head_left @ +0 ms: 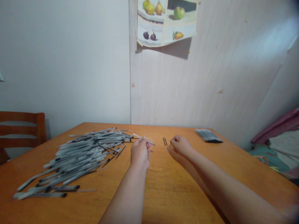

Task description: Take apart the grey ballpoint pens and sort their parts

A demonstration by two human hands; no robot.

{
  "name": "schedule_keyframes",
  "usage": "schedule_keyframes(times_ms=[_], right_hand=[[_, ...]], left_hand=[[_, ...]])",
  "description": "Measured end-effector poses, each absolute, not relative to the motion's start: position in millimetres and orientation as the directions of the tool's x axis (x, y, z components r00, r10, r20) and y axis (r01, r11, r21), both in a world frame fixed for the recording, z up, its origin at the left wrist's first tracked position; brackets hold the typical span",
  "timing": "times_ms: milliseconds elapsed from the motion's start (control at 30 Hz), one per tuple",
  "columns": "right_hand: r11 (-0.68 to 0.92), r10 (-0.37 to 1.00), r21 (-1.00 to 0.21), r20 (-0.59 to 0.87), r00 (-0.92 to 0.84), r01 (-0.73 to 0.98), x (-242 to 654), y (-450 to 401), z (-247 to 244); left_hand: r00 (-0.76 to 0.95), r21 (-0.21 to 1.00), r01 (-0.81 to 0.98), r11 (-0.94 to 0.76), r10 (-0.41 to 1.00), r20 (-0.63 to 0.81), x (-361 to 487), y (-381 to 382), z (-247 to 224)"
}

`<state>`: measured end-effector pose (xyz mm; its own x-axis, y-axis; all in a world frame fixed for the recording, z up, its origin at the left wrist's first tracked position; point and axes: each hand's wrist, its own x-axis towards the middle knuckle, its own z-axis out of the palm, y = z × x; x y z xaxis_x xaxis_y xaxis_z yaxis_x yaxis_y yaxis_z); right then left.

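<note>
My left hand (140, 152) is closed around a whitish, translucent pen barrel (151, 142), which sticks out on both sides of the fingers, tilted down to the right. To the right, my right hand (179, 143) is curled with its fingertips together; whatever they may hold is hidden. Just left of those fingertips are two thin dark pen refills (164, 142) with pale lower ends, side by side. A large loose pile of translucent pen barrels (81, 155) with black ends, mixed with thin dark refills, spreads left of my left hand.
On the wooden table (168, 193), a neat row of pens (207, 136) lies at the far right. A wooden chair (23, 129) stands at the left. Fabric (280, 149) is heaped beyond the right edge. A fruit poster (165, 21) hangs on the wall behind.
</note>
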<state>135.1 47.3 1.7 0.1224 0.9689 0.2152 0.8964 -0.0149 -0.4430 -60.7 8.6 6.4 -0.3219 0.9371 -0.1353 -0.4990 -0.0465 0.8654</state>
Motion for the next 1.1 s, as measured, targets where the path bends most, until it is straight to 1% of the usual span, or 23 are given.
schedule_keyframes(times_ms=[67, 167, 233, 300, 400, 500, 567, 700, 767, 833, 967, 1100], right_hand=[[0.065, 0.964, -0.486, 0.257, 0.072, 0.871, 131, 40, 0], [0.203, 0.949, -0.553, 0.315, -0.023, 0.808, 117, 25, -3], [0.288, 0.941, -0.607, 0.321, -0.102, 0.741, 105, 14, -6], [0.306, 0.945, -0.666, 0.299, -0.132, 0.68, 92, 5, -9], [0.27, 0.959, -0.684, 0.255, -0.124, 0.678, 75, -4, -14], [0.215, 0.971, -0.651, 0.225, -0.086, 0.727, 67, -6, -17], [0.177, 0.977, -0.616, 0.205, -0.06, 0.768, 65, -7, -17], [0.08, 0.988, -0.485, 0.157, -0.003, 0.871, 66, -8, -16], [0.044, 0.991, -0.413, 0.134, 0.014, 0.91, 66, -8, -15], [0.035, 0.995, -0.365, 0.103, 0.002, 0.931, 65, -8, -15], [0.02, 0.999, -0.312, 0.037, -0.009, 0.95, 59, -7, -13], [0.015, 1.0, -0.301, 0.017, -0.01, 0.953, 52, -6, -10]], left_hand=[[-0.301, 0.892, -0.451, -0.037, 0.947, -0.113, -60, 9, 5], [-0.261, 0.925, -0.374, -0.062, 0.964, -0.041, -59, 8, 4], [-0.221, 0.941, -0.329, -0.076, 0.975, 0.002, -58, 7, 3], [-0.183, 0.954, -0.29, -0.078, 0.983, 0.025, -57, 7, 2], [-0.142, 0.968, -0.237, -0.077, 0.989, 0.044, -55, 6, -1], [-0.111, 0.979, -0.189, -0.08, 0.992, 0.06, -54, 5, -4], [-0.124, 0.976, -0.204, -0.077, 0.991, 0.052, -54, 6, -6], [-0.293, 0.946, -0.306, -0.11, 0.956, 0.016, -58, 10, -6], [-0.366, 0.943, -0.298, -0.146, 0.93, 0.028, -61, 14, -7], [-0.402, 0.941, -0.294, -0.166, 0.915, 0.035, -63, 17, -8], [-0.411, 0.933, -0.329, -0.143, 0.912, -0.005, -64, 21, -13], [-0.388, 0.957, -0.275, -0.089, 0.921, -0.026, -63, 24, -20]])
